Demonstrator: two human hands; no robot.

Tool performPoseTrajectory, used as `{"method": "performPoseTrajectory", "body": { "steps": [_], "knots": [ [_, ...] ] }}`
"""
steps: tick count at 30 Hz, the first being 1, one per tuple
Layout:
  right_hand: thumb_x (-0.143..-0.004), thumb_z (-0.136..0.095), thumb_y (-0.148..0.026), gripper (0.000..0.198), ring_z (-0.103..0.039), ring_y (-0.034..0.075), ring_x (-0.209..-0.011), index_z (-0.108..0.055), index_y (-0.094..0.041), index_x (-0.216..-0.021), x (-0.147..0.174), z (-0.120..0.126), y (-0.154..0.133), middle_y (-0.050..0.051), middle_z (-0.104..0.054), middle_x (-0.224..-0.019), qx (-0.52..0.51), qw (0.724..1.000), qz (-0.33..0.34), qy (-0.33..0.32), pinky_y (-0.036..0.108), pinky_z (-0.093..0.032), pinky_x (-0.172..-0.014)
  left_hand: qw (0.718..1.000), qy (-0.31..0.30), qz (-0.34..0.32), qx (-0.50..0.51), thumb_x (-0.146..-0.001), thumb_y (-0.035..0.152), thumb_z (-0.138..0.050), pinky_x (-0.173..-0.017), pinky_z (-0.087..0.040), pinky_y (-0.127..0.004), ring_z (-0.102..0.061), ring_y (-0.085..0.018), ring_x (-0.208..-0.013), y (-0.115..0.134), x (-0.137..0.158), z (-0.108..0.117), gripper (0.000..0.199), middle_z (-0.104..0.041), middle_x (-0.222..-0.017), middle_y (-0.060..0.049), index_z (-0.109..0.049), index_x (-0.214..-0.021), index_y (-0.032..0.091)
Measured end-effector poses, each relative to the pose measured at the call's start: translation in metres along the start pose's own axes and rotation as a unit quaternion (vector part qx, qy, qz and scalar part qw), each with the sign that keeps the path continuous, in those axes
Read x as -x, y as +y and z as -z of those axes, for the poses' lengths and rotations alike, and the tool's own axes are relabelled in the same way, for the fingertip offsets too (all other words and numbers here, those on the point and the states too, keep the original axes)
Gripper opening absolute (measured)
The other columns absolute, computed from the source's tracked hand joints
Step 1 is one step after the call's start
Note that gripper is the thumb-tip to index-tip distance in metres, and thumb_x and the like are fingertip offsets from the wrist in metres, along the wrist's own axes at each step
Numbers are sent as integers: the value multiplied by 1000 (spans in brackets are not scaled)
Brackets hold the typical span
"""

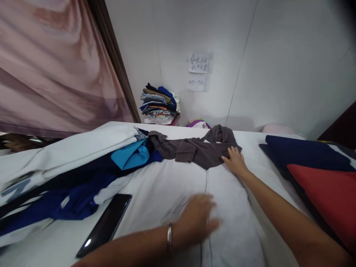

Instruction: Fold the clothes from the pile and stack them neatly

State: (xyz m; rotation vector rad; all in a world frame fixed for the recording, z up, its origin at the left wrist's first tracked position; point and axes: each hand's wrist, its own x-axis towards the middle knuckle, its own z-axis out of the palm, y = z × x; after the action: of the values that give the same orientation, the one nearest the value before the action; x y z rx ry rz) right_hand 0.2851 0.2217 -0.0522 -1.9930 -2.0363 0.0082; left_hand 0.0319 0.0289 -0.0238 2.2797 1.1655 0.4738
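A grey-brown garment [205, 152] lies crumpled across the far part of the white-covered table, with a hood-like loop of cloth at its back. On its right end rests my right hand [236, 160], fingers spread and laid on the fabric. Nearer to me, my left hand [198, 218], wearing a silver bracelet [169, 234], hovers over white cloth [228, 218] that has a seam down its middle. This hand is blurred, but its thumb stands apart from the fingers and nothing shows in it.
A black phone-like slab [105, 226] lies at the left, beside piled blue, navy and white clothes [80, 193]. Folded navy [306, 152] and red cloth [325, 196] lie at the right. A clothes stack [160, 105] stands by the wall, left of paper signs [198, 63].
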Motion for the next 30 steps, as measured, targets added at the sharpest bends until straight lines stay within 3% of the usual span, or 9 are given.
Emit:
{"method": "performPoseTrajectory", "body": {
  "steps": [4, 8, 11, 14, 16, 20, 24, 26, 30],
  "knots": [
    [-92, -36, -49, 67, -18, 34, -142, -34, -7, -144, 0, -3, -2, 19, -28, -152, 17, 999, -36, -15, 50, -20, -111, 981, 139, 81, -110, -86, 33, -58, -105, -35, -46, -50, -30, -120, -38, -70, 65, 36, -58, -127, -13, -61, -117, 13],
    [-93, -35, -51, 66, -19, 33, -142, -40, -7, -142, -8, -18, 5, 18, -29, -152, 22, 996, -63, -52, 49, -22, -111, 957, 190, 185, -118, -81, 40, -64, -102, -31, -53, -42, -38, -125, -80, -122, 80, 56, -49, -133, -20, -52, -124, 5],
    [-93, -32, -51, 65, -16, 30, -144, -41, -8, -142, -8, -30, 10, 15, -26, -155, 25, 996, -63, -54, 48, -20, -112, 951, 191, 223, -91, -69, 38, -76, -103, -30, -54, -42, -39, -126, -102, -140, 75, 58, -52, -130, -20, -57, -116, 9],
    [-93, -32, -51, 66, -16, 30, -144, -41, -8, -142, -7, -34, 11, 14, -25, -155, 22, 997, -60, -50, 48, -20, -112, 944, 208, 255, -39, -71, 25, -73, -102, -33, -49, -50, -35, -120, -117, -150, 81, 28, -62, -117, -17, -65, -94, 12],
    [-93, -32, -51, 66, -15, 29, -144, -40, -8, -142, -7, -33, 10, 14, -25, -155, 18, 997, -61, -52, 48, -19, -112, 936, 231, 266, 10, -78, 17, -61, -100, -36, -42, -55, -30, -114, -125, -156, 96, 12, -66, -106, -16, -65, -86, 8],
    [-93, -32, -50, 66, -14, 29, -144, -39, -8, -144, -8, -28, 8, 14, -23, -156, 14, 996, -67, -58, 47, -18, -113, 908, 298, 267, 126, -82, 18, -49, -83, -47, -32, -65, -23, -93, -125, -170, 151, 20, -69, -92, -13, -63, -91, 5],
    [-93, -33, -50, 66, -12, 28, -145, -36, -9, -145, -7, -27, 6, 14, -22, -156, 3, 996, -72, -62, 47, -17, -113, 886, 354, 205, 221, -80, 24, -48, -72, -52, -27, -66, -16, -80, -91, -171, 217, 32, -69, -90, -5, -60, -108, 14],
    [-94, -35, -49, 66, -13, 29, -145, -33, -11, -147, -7, -26, 5, 14, -22, -156, -12, 996, -71, -52, 48, -17, -113, 879, 373, 99, 280, -77, 22, -50, -76, -53, -28, -66, -15, -82, -56, -156, 239, 32, -68, -90, -2, -60, -107, 16],
    [-94, -42, -46, 63, -14, 30, -144, -32, -13, -147, -6, -22, 4, 16, -25, -155, -45, 996, -70, -41, 50, -16, -113, 942, 235, -175, 161, -79, 17, -50, -98, -46, -41, -64, -19, -99, 26, -84, 219, 22, -70, -99, -3, -66, -93, 20]
  ]
}}
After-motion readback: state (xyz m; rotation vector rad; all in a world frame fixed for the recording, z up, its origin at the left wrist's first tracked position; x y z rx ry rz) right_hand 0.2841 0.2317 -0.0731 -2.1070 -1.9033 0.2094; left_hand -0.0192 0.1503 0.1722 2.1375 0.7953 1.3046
